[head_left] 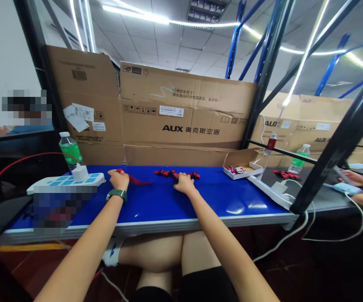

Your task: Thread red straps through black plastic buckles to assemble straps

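My left hand (118, 179) is closed on a red ribbon (140, 181), whose loose end trails to the right over the blue tabletop (156, 205). To its right, my right hand (185, 183) has its fingers curled down on a row of small red-and-black pieces (163, 173) that look like bows. The fingers seem to grip one of these pieces, mostly hidden beneath them. Other pieces in the row show on both sides of that hand. A green watch band (117, 194) circles my left wrist.
On the left stand a white power strip (93, 180) with a plugged-in charger and a water bottle (69, 147). A small open box (244, 170) with trinkets sits at the back right, beside another power strip (271, 191). Cardboard (187, 121) walls the back. Other people are at both sides.
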`<state>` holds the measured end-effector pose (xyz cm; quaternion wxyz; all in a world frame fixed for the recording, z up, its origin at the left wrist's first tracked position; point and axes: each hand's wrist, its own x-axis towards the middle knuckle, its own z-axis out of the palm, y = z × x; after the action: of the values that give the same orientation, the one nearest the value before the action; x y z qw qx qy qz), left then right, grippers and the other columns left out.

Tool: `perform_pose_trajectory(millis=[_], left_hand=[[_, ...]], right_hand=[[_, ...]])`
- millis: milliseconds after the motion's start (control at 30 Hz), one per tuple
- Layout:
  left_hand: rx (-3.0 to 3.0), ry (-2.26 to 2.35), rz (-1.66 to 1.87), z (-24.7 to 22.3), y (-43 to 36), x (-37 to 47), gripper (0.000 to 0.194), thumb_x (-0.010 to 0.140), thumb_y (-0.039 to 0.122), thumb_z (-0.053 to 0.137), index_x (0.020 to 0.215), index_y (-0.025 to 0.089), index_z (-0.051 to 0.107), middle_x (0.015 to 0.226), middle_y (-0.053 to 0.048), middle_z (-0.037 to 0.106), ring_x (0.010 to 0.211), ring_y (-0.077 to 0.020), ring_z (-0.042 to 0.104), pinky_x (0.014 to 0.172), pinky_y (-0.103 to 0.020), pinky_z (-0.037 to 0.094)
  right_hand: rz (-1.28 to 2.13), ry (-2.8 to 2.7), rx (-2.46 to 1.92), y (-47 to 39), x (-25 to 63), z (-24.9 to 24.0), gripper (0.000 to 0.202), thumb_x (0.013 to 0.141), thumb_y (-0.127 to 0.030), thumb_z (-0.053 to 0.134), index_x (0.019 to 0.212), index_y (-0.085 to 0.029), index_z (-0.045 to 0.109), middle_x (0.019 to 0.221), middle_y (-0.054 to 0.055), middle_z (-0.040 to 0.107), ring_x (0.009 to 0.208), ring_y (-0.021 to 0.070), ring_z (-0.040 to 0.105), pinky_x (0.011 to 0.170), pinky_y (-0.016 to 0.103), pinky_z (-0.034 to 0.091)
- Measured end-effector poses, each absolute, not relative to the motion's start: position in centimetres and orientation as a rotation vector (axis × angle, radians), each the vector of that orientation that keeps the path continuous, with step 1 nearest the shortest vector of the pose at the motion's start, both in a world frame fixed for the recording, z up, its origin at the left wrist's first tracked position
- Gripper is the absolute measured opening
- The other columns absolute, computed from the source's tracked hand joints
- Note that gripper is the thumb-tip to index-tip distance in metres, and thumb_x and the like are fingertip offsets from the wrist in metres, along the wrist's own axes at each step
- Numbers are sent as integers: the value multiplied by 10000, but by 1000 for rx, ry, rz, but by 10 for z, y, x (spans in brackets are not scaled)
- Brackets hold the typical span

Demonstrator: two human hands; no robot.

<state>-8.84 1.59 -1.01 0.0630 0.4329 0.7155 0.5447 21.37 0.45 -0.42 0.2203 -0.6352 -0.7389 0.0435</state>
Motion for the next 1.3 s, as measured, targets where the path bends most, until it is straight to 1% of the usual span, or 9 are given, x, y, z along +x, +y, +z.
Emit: perform_pose_trajectory(millis=[100, 233, 333, 600, 733, 833, 1000, 1167, 1300], left_hand=[[1291, 2295, 1600, -14, 15, -82, 438, 845, 224, 644, 1223, 90, 467, 971, -208, 680, 890, -331, 676, 785, -449, 509], [1512, 2346, 1599, -16, 23, -80, 197, 907, 305, 568, 1033, 169, 633, 907, -134, 716, 880, -294, 683, 822, -407, 511], [1624, 2347, 1538, -17, 31, -85, 261, 912, 331, 541, 976, 148, 715, 965, -153, 732, 959, -295, 675, 890, -396, 498], [1864, 2554, 1095, -30, 27, -70, 302, 825, 440, 665, 1032, 248, 771, 1483, -168, 464, 1220, -452, 463, 933, -647, 382], [2160, 2384, 1319, -18, 18, -57, 303, 942, 352, 493, 1065, 224, 738, 1307, -163, 545, 1114, -356, 521, 928, -549, 409], [2424, 2033, 1384, -6, 12, -48, 266, 946, 265, 470, 1032, 210, 716, 1121, -117, 591, 998, -269, 584, 923, -445, 455], [2950, 1272, 1325, 8, -3, -27, 498, 926, 278, 576, 1418, 255, 507, 1270, -118, 564, 1165, -265, 560, 1009, -414, 462], [3175, 1060, 1244, 10, -7, -8, 528, 932, 181, 542, 1448, 285, 499, 1423, -137, 523, 1290, -300, 504, 1061, -489, 419], [3108, 997, 1204, 7, -7, -7, 573, 936, 139, 490, 1495, 258, 447, 1327, -136, 588, 1213, -260, 570, 1052, -440, 452]], right_hand=[[-51, -1960, -1854, 3, 213, -1, 522, 800, -276, 642, 1299, -157, 545, 1338, 225, 517, 1238, 386, 483, 973, 537, 397], [-198, -2096, -1688, 9, 204, 0, 423, 929, -350, 525, 1337, -241, 535, 1290, 183, 549, 1212, 346, 475, 971, 492, 366], [-167, -2192, -1747, 15, 197, -2, 425, 950, -415, 517, 1351, -274, 530, 1252, 166, 589, 1196, 353, 487, 979, 521, 332], [-173, -2075, -1747, 11, 200, 5, 311, 952, -190, 421, 1233, -166, 551, 1164, 176, 629, 1067, 290, 586, 900, 419, 389], [-152, -2086, -1787, 7, 199, 3, 303, 951, -348, 517, 1194, -172, 563, 1191, 177, 620, 1106, 320, 588, 949, 479, 378], [-130, -2067, -1749, 10, 198, 3, 251, 937, -287, 543, 1148, -153, 566, 1150, 180, 641, 1107, 315, 594, 987, 493, 362], [356, -1800, -1225, 17, 194, 6, 247, 1005, -291, 347, 1212, -205, 453, 1024, 82, 642, 921, 202, 631, 819, 330, 467], [1205, -1617, -799, 13, 186, 2, 281, 952, -498, 457, 1104, -286, 351, 685, -90, 464, 502, 104, 451, 525, 207, 379], [1365, -1614, -732, 13, 186, -4, 387, 917, -623, 486, 984, -263, 361, 619, -99, 480, 396, 75, 397, 429, 177, 314]])
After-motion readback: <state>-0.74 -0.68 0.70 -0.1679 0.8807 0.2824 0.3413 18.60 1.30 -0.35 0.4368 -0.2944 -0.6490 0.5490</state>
